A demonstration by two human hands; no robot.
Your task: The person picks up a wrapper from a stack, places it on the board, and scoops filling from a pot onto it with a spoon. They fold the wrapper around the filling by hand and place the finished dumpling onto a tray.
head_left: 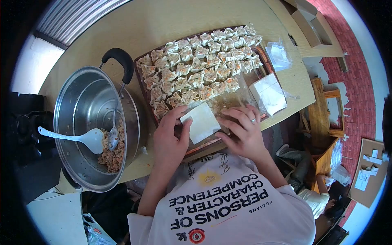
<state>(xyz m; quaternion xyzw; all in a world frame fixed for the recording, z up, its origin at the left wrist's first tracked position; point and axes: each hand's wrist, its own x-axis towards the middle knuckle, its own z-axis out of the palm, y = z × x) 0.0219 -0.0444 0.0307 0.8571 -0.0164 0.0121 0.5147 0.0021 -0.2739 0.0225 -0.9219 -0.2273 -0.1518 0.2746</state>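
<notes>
A square, pale dumpling wrapper (200,122) is held flat over the near edge of the tray. My left hand (173,128) grips its left side, the thumb on top and the fingers partly hidden beneath. At the wrapper's right corner is my right hand (243,128), its fingers apart and bent, with a ring on one finger. Rows of open-topped filled dumplings (196,65) cover most of the wooden tray (228,100) just beyond my hands. A stack of square wrappers (268,96), partly in clear plastic, lies to the right.
On the left stands a large metal pot (77,106) with ground filling (114,157), a white ladle (92,141) and a metal spoon (113,136). A plastic bag (279,56) lies right of the tray. Another person (304,167) is at the lower right. A cardboard box (312,26) sits at the far right.
</notes>
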